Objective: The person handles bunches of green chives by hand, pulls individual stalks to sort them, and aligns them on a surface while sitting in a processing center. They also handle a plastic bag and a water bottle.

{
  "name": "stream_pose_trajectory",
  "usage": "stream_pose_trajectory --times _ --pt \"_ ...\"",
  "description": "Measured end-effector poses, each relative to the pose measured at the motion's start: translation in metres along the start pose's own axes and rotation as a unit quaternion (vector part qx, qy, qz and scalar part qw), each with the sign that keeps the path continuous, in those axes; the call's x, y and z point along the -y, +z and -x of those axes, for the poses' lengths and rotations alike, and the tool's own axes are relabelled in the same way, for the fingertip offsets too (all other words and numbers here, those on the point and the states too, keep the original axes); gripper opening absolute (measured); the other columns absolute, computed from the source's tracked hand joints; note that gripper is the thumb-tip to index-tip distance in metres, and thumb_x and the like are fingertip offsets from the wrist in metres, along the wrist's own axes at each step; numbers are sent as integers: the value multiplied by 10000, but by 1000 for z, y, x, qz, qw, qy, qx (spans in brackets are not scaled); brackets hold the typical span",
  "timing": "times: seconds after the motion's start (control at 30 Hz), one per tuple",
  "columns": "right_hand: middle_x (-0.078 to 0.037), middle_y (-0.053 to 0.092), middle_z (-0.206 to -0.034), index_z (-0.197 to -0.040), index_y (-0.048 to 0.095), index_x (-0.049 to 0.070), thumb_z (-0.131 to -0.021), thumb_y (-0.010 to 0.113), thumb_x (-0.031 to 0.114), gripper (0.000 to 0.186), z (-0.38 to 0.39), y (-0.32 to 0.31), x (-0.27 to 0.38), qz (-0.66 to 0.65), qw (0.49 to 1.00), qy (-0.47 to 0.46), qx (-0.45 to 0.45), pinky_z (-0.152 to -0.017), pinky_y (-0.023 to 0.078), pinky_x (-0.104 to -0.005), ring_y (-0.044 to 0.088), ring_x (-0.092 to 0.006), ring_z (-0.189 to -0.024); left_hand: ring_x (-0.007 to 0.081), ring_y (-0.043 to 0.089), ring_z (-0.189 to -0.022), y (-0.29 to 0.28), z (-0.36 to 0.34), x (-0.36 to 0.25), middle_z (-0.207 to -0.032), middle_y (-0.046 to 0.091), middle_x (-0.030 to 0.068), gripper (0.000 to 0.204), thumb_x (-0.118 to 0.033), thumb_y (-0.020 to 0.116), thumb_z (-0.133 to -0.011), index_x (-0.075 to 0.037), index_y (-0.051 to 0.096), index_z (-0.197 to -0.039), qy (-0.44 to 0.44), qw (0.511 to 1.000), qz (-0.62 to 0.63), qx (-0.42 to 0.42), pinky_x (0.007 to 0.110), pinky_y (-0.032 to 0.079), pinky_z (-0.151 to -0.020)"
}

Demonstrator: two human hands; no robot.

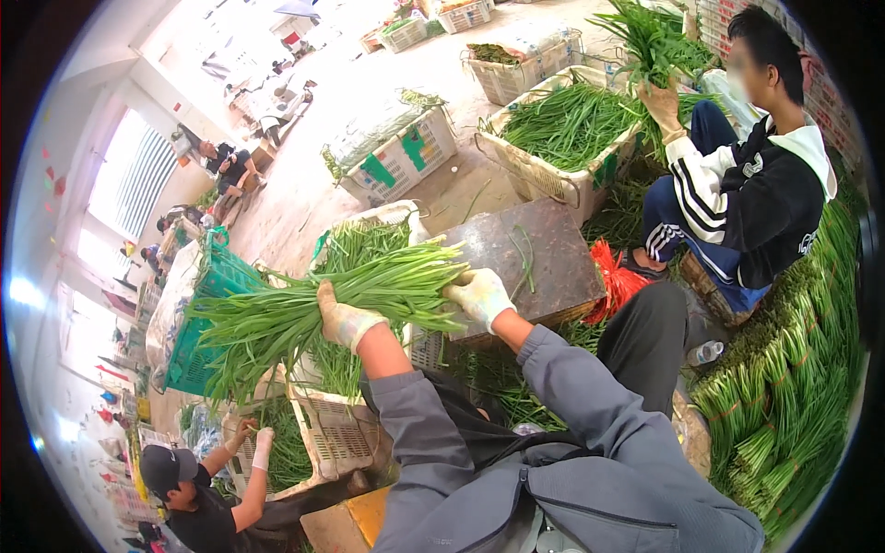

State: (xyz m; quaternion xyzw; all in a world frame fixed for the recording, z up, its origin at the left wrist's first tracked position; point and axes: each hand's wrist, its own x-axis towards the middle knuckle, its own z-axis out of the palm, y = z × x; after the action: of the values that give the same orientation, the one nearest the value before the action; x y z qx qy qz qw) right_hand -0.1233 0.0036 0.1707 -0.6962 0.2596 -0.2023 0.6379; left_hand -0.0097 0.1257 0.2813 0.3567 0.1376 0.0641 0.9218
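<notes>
A big loose bunch of long green garlic chives lies across my two gloved hands, its leafy tips fanning out to the left. My left hand is wrapped round the middle of the bunch, thumb up. At the pale stem ends, my right hand is closed on some of the stalks; its fingertips are partly hidden. Below the bunch stands a white plastic crate holding more chives. Just right of it is a dark-topped low table with a few loose stalks on it.
Tied bundles are stacked at the right. Red plastic strings hang by the table. A person at right holds greens over a full crate; another person works at lower left. A green crate stands left.
</notes>
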Motion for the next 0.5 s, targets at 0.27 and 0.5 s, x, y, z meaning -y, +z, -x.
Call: stream_pose_trajectory --times 0.27,0.5 --pt "-263 596 -1291 -1342 560 42 -778 764 350 675 13 -67 -88 432 888 96 125 -968 503 -416 619 -386 -1131 346 650 -921 -24 -46 -33 -1132 658 160 414 -227 694 -833 22 598 -1150 -9 1000 8 21 517 541 -848" --pt "-133 449 -1458 -1560 135 86 -848 711 79 916 6 -5 -30 -385 879 14 281 -890 536 -363 558 -248 -1201 389 633 -990 -29 -85 -10 -1165 646 172 485 -370 576 -843 -29 583 -1187 -100 989 14 112 555 516 -888"
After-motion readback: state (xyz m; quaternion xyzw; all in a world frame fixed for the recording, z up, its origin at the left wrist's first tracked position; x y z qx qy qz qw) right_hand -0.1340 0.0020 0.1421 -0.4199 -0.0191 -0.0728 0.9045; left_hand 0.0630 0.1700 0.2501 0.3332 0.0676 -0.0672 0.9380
